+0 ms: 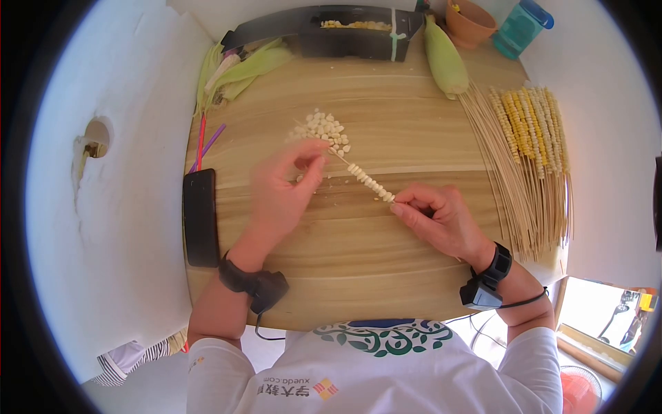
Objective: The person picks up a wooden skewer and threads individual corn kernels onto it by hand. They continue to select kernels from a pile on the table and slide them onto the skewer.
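Observation:
A thin wooden skewer [339,158] slants across the middle of the table, with a row of pale corn kernels [370,182] threaded on it. My right hand [441,217] pinches its lower end just below the last kernel. At the upper tip, the thumb and forefinger of my left hand [286,183] are drawn together; the hand is slightly blurred, and what lies between those fingertips cannot be made out. Right behind them is a pile of loose corn kernels [324,127]. A few crumbs and stray kernels lie near my left hand.
Bare skewers [500,172] and finished corn skewers [531,131] lie at the right. Along the back are a black container [358,45] with kernels, a corn cob in husk [445,58], a clay pot [470,24] and a teal container [520,31]. Husks [248,72] and a black phone [200,217] lie left.

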A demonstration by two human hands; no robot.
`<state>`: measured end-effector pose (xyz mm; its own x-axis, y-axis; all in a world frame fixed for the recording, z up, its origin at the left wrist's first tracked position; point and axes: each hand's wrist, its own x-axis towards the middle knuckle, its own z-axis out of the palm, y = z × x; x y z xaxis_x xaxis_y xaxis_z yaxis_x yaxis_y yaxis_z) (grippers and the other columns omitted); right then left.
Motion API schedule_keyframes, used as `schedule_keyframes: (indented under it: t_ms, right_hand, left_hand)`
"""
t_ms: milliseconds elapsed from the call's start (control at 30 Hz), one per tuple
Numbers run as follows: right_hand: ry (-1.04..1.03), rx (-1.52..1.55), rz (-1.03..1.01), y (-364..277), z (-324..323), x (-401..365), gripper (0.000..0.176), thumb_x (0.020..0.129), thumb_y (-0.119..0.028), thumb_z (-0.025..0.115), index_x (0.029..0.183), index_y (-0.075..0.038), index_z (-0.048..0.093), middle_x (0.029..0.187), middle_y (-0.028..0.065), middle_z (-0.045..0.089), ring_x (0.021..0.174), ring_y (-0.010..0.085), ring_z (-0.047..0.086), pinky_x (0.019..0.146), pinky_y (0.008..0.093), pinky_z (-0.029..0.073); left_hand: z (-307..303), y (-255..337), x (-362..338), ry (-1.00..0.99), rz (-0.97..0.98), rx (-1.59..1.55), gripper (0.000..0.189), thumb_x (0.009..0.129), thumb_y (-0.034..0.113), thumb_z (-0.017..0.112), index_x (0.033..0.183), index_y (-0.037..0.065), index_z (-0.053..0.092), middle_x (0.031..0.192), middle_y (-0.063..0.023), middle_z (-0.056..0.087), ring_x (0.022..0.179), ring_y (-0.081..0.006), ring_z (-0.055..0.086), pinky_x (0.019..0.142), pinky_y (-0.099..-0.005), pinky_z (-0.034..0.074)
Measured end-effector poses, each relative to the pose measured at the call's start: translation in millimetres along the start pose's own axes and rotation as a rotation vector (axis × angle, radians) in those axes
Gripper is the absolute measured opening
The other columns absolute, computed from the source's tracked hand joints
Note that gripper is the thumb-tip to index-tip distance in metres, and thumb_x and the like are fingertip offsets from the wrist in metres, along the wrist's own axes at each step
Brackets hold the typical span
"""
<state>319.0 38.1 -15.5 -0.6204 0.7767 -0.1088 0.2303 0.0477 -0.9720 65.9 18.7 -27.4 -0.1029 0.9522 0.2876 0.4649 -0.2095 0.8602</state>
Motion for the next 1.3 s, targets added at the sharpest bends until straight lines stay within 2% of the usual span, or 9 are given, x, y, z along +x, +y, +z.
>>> schedule_keyframes:
  t_ms: [267,333,367,433,533,733,1067,1133,1300]
  right_hand:
    - [-0.006,0.005,-0.020,4,0,0,0.013,0.095,-0.012,0.060,0.089,0.000,0.059,0.062,-0.0055,0.039,0.058,0.0038,0.032,0.050,0.0228,0.027]
    - [-0.003,-0.007,-0.038,6,1,0,0.013,0.095,-0.012,0.060,0.089,-0.001,0.059,0.062,-0.0057,0.038,0.058,0.0037,0.031,0.050,0.0227,0.027]
    - [-0.005,-0.008,-0.039,5,1,0,0.013,0.095,-0.012,0.060,0.089,-0.001,0.059,0.062,-0.0057,0.038,0.058,0.0037,0.031,0.050,0.0227,0.027]
    - [-0.004,0.002,-0.038,3,1,0,0.013,0.095,-0.012,0.061,0.089,-0.001,0.059,0.062,-0.0059,0.038,0.058,0.0036,0.031,0.050,0.0226,0.027]
    - [-0.010,0.013,-0.023,4,1,0,0.013,0.095,-0.012,0.060,0.089,0.000,0.059,0.062,-0.0060,0.038,0.058,0.0034,0.031,0.050,0.0224,0.027]
    - [-0.011,0.004,-0.019,3,1,0,0.013,0.095,-0.012,0.061,0.090,0.000,0.060,0.063,-0.0061,0.038,0.058,0.0033,0.032,0.050,0.0222,0.027]
    - [-0.010,-0.005,-0.020,4,1,0,0.013,0.095,-0.012,0.062,0.091,0.000,0.060,0.063,-0.0059,0.041,0.059,0.0030,0.033,0.050,0.0217,0.028]
    - [-0.006,-0.001,-0.022,4,1,0,0.013,0.095,-0.012,0.062,0.091,0.000,0.060,0.063,-0.0060,0.041,0.059,0.0029,0.033,0.050,0.0214,0.029]
    - [-0.013,-0.009,-0.020,5,0,0,0.013,0.095,-0.012,0.062,0.092,0.000,0.060,0.063,-0.0060,0.041,0.059,0.0027,0.034,0.050,0.0211,0.029]
  left_hand:
    - [-40,-3,15,0.004,-0.183,0.122,0.012,0.085,0.002,0.068,0.097,0.002,0.068,0.082,0.0025,0.064,0.073,-0.0050,0.053,0.070,-0.0203,0.044]
    - [-52,0,17,-0.230,-0.209,0.142,0.010,0.083,0.002,0.069,0.093,0.002,0.067,0.081,0.0026,0.063,0.072,-0.0056,0.053,0.070,-0.0196,0.043]
    - [-55,3,18,-0.228,-0.210,0.142,0.010,0.083,0.002,0.069,0.093,0.002,0.067,0.081,0.0026,0.063,0.072,-0.0056,0.053,0.070,-0.0196,0.043]
    - [-58,6,18,-0.417,-0.264,0.196,0.009,0.081,0.000,0.068,0.090,0.000,0.066,0.079,0.0019,0.061,0.072,-0.0065,0.053,0.068,-0.0208,0.045]
    - [-56,4,15,-0.463,-0.296,0.185,0.008,0.080,0.001,0.067,0.088,-0.002,0.065,0.077,-0.0002,0.060,0.070,-0.0076,0.054,0.065,-0.0229,0.047]
    - [-51,3,14,-0.435,-0.188,0.268,0.010,0.079,0.003,0.068,0.085,-0.003,0.062,0.074,-0.0053,0.060,0.067,-0.0105,0.056,0.064,-0.0251,0.048]
    - [-43,1,14,-0.338,-0.130,0.320,0.009,0.079,0.002,0.065,0.084,0.000,0.058,0.073,-0.0051,0.058,0.067,-0.0131,0.055,0.065,-0.0266,0.047]
    - [-40,-6,14,-0.196,-0.102,0.349,0.009,0.080,0.002,0.064,0.087,0.000,0.060,0.074,-0.0044,0.058,0.070,-0.0128,0.055,0.067,-0.0264,0.046]
    - [-35,-27,14,-0.032,-0.126,0.259,0.009,0.085,0.002,0.065,0.093,0.000,0.063,0.080,-0.0006,0.061,0.074,-0.0097,0.054,0.071,-0.0241,0.047]
